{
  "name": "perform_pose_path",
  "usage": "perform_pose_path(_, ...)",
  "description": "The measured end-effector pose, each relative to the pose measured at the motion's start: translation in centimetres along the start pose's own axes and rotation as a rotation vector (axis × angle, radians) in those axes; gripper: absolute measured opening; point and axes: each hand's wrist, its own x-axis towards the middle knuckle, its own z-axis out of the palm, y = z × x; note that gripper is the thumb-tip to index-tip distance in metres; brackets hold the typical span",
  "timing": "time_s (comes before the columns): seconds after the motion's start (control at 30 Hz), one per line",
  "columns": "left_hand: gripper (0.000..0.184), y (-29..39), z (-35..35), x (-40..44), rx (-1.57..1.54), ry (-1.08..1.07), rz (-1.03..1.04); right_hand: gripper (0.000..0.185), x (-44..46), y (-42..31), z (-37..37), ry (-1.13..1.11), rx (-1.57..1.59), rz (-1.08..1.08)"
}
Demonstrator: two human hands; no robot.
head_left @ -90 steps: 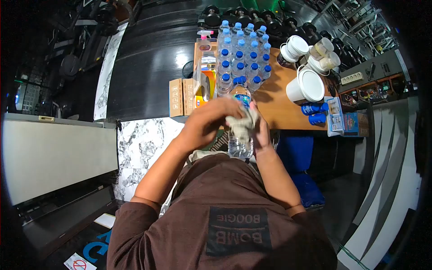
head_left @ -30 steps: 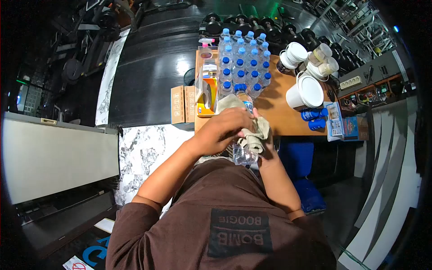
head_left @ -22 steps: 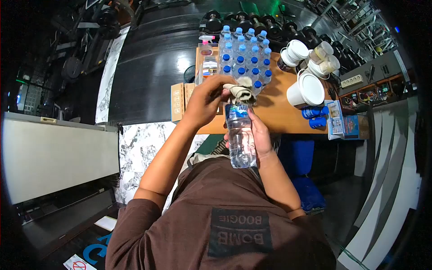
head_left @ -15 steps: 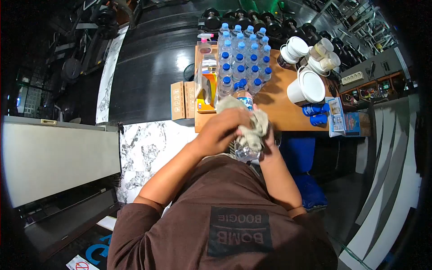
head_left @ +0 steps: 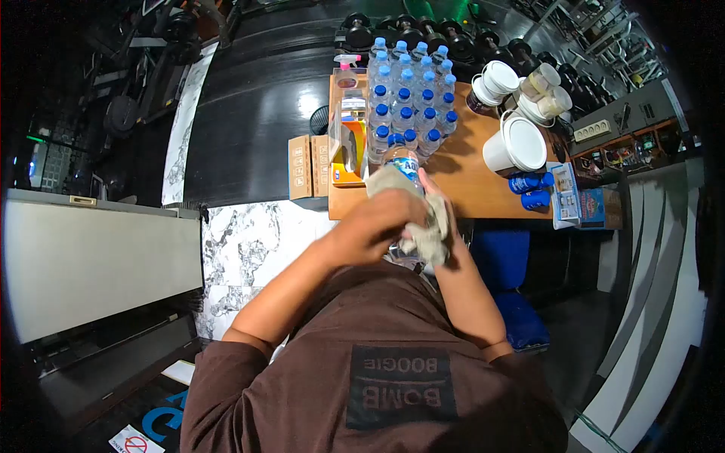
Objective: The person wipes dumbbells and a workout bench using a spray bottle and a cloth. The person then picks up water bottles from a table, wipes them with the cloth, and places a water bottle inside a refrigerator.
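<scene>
A clear water bottle point(head_left: 402, 157) with a blue label is held tilted in front of my body, its neck toward the table. My left hand point(head_left: 384, 217) is closed on a pale, crumpled cloth point(head_left: 432, 240) pressed around the bottle's middle. On the other side, my right hand point(head_left: 445, 202) grips the bottle, its fingers partly hidden by the cloth. Just beyond stand several rows of bottles point(head_left: 405, 113) with blue caps, upright on the wooden table point(head_left: 461, 198).
A pink-topped spray bottle point(head_left: 347, 72) and a yellow-and-black box point(head_left: 350, 155) stand left of the bottles. White tubs point(head_left: 515, 143) and blue cans point(head_left: 531, 183) are to the right. Cardboard boxes point(head_left: 308, 166) sit by the table's left edge; a blue chair point(head_left: 507, 260) is below it.
The bottle has tipped slightly up and left, showing more of its label. My left hand and the cloth have shifted along it, covering more of its lower end.
</scene>
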Motion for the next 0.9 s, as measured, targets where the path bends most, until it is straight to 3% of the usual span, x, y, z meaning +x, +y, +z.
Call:
perform_pose_path(0.03,0.038,0.5,0.5,-0.2,-0.053,-0.037,0.027,0.058,0.0,0.0,1.5,0.287,-0.091,-0.036)
perform_pose_path(0.17,0.029,1.3,-0.8,-0.1,-0.137,-0.031,0.016,0.059,-0.6,0.6,2.9,0.195,-0.019,-0.03)
perform_pose_path(0.2,0.024,1.4,-1.3,0.2,-0.13,0.032,-0.022,0.06,-0.6,-0.1,1.0,-0.122,0.087,0.145)
perform_pose_path(0.23,0.023,0.5,-1.7,0.3,-0.032,0.108,-0.003,0.06,-0.6,0.0,1.1,-0.214,0.037,0.086)
perform_pose_path(0.3,0.026,-0.5,-2.6,0.8,0.057,0.205,-0.046,0.063,0.7,0.5,-3.0,-0.41,0.38,0.107)
perform_pose_path(0.33,0.028,-1.1,-2.7,0.5,0.034,0.201,-0.109,0.063,-0.4,1.9,0.4,0.058,-0.317,-0.267)
perform_pose_path(0.37,0.028,-1.4,-2.6,0.1,0.032,0.199,-0.108,0.063,-0.1,1.7,-0.4,0.06,-0.316,-0.27)
perform_pose_path(0.43,0.026,-1.2,-1.8,-0.7,0.032,0.201,-0.103,0.063,0.7,1.0,-2.5,-0.369,0.2,-0.014)
perform_pose_path(0.47,0.024,-0.8,-1.0,-1.2,0.025,0.179,-0.098,0.06,-0.5,1.0,-0.2,-0.087,-0.131,-0.095)
perform_pose_path(0.5,0.023,-0.1,-0.4,-1.6,-0.027,0.133,-0.096,0.054,-1.1,0.7,1.2,0.182,-0.151,-0.047)
perform_pose_path(0.6,0.018,2.0,0.6,-1.7,-0.147,-0.053,-0.001,0.044,0.2,1.2,1.7,0.353,-0.182,-0.224)
perform_pose_path(0.7,0.017,2.7,0.7,-1.7,-0.227,-0.094,0.035,0.043,-0.1,0.7,1.3,0.229,-0.381,-0.26)
perform_pose_path(0.73,0.017,2.6,0.4,-2.1,-0.291,-0.028,0.003,0.041,-0.1,0.5,1.5,0.081,-0.302,-0.19)
perform_pose_path(0.83,0.02,1.8,0.0,-2.8,-0.466,0.213,-0.051,0.041,-0.6,1.1,3.1,0.194,-0.251,-0.366)
perform_pose_path(0.9,0.022,1.7,0.0,-3.0,-0.635,0.391,-0.031,0.046,-1.7,1.1,4.6,0.134,-0.337,-0.383)
